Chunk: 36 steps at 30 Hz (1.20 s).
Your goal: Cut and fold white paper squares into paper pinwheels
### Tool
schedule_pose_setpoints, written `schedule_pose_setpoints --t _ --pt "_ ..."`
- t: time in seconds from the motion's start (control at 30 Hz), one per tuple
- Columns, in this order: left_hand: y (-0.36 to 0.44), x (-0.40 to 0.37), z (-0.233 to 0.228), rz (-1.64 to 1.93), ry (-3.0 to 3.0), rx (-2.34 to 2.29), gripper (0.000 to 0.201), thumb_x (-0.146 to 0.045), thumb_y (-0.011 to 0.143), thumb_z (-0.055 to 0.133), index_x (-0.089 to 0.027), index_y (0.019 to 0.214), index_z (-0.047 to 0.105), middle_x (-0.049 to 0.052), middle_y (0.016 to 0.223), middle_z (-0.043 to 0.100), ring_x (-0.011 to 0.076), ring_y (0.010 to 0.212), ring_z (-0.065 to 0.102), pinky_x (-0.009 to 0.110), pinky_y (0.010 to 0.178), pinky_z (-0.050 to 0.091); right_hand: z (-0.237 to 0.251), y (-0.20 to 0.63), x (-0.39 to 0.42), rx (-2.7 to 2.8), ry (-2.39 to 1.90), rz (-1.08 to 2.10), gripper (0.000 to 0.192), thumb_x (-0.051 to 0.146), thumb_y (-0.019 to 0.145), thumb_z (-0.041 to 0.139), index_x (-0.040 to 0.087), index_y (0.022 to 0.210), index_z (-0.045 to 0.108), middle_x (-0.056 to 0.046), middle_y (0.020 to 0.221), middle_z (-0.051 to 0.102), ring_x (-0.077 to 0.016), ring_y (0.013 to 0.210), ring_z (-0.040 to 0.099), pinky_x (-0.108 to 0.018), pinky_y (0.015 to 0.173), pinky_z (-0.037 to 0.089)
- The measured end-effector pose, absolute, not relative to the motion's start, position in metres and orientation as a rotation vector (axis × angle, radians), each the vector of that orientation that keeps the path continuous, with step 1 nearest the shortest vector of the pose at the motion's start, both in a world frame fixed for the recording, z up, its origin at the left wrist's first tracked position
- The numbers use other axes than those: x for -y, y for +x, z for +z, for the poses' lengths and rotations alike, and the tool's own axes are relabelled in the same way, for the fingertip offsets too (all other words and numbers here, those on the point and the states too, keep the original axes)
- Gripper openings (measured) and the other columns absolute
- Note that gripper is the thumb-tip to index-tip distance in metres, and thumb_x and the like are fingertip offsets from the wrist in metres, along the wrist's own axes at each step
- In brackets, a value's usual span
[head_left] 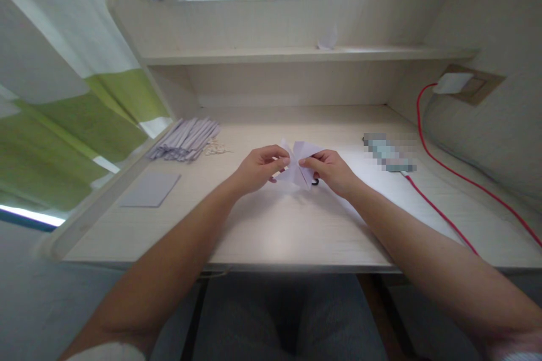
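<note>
Left hand (258,168) and right hand (328,169) both pinch the folded paper (297,166) above the worktop (275,225). Folded strips (186,138) are piled; one sheet (150,189) remains flat.

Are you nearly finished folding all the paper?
Looks partway. A pile of folded strips already lies at the desk's back left. Now the left hand and right hand pinch one pleated paper piece at its middle. One flat sheet lies unfolded on the desk.
</note>
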<state>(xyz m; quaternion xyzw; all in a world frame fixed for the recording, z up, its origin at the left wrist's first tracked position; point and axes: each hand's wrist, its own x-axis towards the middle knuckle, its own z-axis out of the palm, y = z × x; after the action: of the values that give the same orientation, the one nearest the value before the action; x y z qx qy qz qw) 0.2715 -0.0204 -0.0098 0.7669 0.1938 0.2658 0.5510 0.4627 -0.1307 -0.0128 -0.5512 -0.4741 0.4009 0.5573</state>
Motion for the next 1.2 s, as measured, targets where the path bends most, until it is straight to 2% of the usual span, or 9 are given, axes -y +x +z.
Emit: schedule_pose_setpoints --t 0.37,0.57,0.67,1.2 --pt "0.2751 0.0226 -0.0153 0.665 1.919 -0.421 0.017 -0.034 0.085 0.072 -0.017 0.085 0.073 0.000 0.077 0.066 0.0121 0.067 0.062 0.023 0.059 0.053 -0.0135 0.4614 0.1323 1.166 -1.295 0.963 0.019 0.033 0.074 0.078 0.014 0.076 0.076 -0.006 0.069 0.075 -0.0161 0.059 0.064 -0.028 0.056 0.045" --pt "0.2744 0.0261 -0.0087 0.768 2.076 -0.397 0.008 -0.021 0.080 0.069 -0.017 0.076 0.074 0.001 0.078 0.072 0.0141 0.074 0.063 0.026 0.071 0.050 -0.0179 0.4633 0.1315 1.214 -1.294 0.972 0.019 0.035 0.076 0.077 0.016 0.078 0.076 -0.004 0.069 0.074 -0.0154 0.058 0.062 -0.028 0.057 0.045" --pt "0.2744 0.0276 -0.0069 0.753 2.074 -0.399 0.007 -0.019 0.077 0.067 -0.017 0.075 0.073 0.001 0.077 0.072 0.0144 0.073 0.062 0.026 0.071 0.049 -0.0198 0.4645 0.1306 1.213 -1.292 0.987 0.020 0.037 0.077 0.077 0.016 0.076 0.076 -0.004 0.069 0.074 -0.0156 0.059 0.062 -0.028 0.057 0.046" --pt "0.2742 0.0288 -0.0088 0.793 2.128 -0.465 0.005 -0.019 0.076 0.067 -0.018 0.073 0.070 0.000 0.075 0.071 0.0150 0.073 0.063 0.027 0.071 0.049 -0.0203 0.4646 0.1296 1.233 -1.329 0.970 0.024 0.041 0.076 0.077 0.017 0.074 0.074 -0.003 0.069 0.071 -0.0135 0.057 0.055 -0.028 0.057 0.041"
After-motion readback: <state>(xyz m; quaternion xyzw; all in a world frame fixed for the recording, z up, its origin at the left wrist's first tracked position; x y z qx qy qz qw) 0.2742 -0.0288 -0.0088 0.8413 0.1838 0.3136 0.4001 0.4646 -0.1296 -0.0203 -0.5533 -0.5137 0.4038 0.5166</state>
